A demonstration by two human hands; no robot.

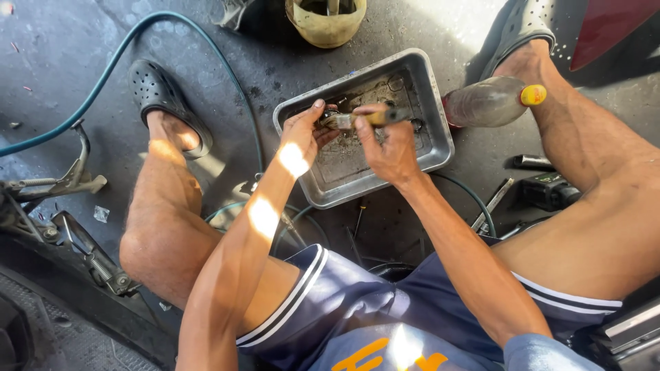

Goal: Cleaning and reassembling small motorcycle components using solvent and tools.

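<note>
Left hand [302, 134] fingers pinch a small metal part [337, 121] over the grey tray [440, 130] centre, catching debris; right hand [388, 148] fingers clamp a yellow-handled tool [378, 117] against it

- Small metal part [338, 121] mostly buried under the left hand [302, 134].
- Yellow bucket [326, 24] sliced off by the top edge.
- Tray [440, 130] debris too small to identify.

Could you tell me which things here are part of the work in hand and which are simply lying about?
In hand:
left hand on a small metal part
right hand gripping a brush
metal tray beneath

Lying about:
bottle
hose
bucket
screwdriver
</note>
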